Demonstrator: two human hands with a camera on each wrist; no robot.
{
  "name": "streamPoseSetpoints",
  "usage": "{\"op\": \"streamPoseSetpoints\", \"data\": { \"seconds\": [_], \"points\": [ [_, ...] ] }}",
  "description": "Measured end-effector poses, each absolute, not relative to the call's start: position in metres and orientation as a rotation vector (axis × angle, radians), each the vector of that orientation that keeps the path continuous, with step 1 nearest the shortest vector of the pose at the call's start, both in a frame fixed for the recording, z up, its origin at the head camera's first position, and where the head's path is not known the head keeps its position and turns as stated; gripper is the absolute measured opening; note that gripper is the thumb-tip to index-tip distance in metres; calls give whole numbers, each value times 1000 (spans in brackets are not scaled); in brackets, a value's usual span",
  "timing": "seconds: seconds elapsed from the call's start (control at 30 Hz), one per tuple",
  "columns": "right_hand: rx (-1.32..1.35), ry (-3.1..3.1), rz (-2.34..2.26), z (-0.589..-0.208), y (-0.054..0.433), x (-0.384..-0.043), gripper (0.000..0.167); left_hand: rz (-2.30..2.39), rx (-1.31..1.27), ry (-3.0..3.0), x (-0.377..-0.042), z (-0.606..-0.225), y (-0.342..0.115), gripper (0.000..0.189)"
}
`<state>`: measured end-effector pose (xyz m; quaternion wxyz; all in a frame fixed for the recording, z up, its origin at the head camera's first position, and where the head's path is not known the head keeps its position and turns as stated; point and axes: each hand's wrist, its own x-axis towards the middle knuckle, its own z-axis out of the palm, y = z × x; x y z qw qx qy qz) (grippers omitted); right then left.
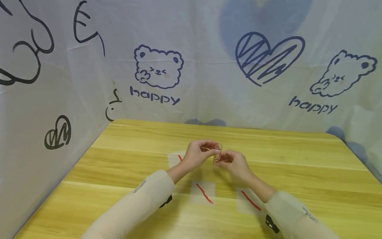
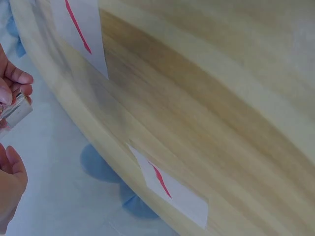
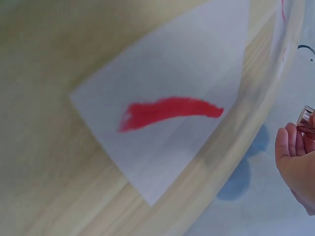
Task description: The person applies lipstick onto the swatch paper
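Above the middle of the table, my two hands meet around a small clear rectangular piece [image 1: 218, 153] with glossy edges; its exact kind cannot be told. The left hand [image 1: 197, 153] pinches its upper part between thumb and fingers. From the right and slightly lower, the right hand [image 1: 236, 163] holds its lower end, fingers curled. In the left wrist view the clear piece [image 2: 18, 109] shows at the left edge, partly covered by fingers. Only a corner of the piece [image 3: 306, 118] appears at the right edge of the right wrist view.
White paper squares with red strokes lie on the wooden table [image 1: 119, 159]: one [image 1: 203, 193] below the hands, one [image 1: 248, 200] near the right forearm, another [image 1: 173, 160] partly behind the left hand. Cloth walls [image 1: 206, 83] with drawings stand behind and left.
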<state>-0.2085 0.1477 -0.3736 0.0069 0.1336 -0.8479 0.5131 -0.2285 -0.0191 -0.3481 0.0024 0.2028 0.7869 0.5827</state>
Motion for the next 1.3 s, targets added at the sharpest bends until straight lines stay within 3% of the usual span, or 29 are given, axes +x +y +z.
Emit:
{"op": "streamPoseSetpoints", "data": {
  "seconds": [0.5,1.3],
  "points": [
    [291,-2754,1420,-383,145,-229,12,1700,680,2572,-248,-363,-9,20],
    [339,-2800,1354,-398,147,-239,9,1635,681,2574,-249,-375,-8,21]
  ]
}}
